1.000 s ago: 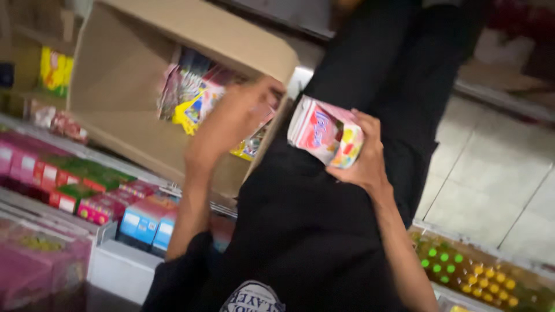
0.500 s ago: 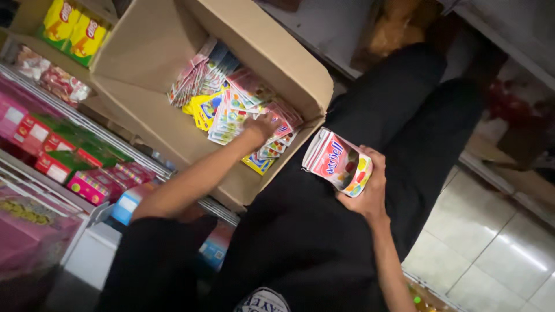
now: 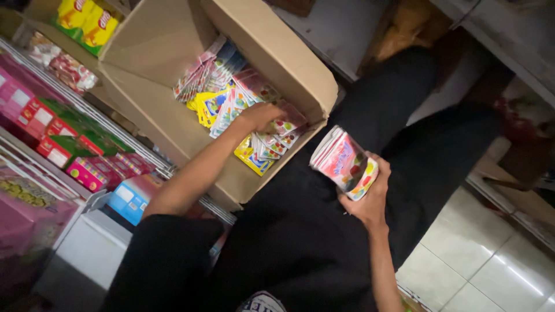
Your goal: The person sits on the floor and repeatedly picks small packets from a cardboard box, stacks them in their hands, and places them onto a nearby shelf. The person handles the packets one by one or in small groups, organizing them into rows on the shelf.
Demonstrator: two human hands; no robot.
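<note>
My left hand (image 3: 261,115) reaches into an open cardboard box (image 3: 159,52) and rests on the colourful sachets (image 3: 231,98) stacked on edge inside it; whether its fingers grip any is hidden. My right hand (image 3: 370,193) holds a fanned stack of pink sachets (image 3: 342,162) over my lap, just right of the box's corner. The box sits tilted against the shelves, its flaps open.
Shelves on the left hold small red, green, pink and blue boxes (image 3: 87,159) and yellow packets (image 3: 87,20). My black trousers (image 3: 393,115) fill the middle. Pale floor tiles (image 3: 480,260) lie lower right, with another shelf edge (image 3: 509,40) upper right.
My left hand dropped from in front of the box down into it, onto the sachets. The view swung to show the box interior. The right hand kept its stack.
</note>
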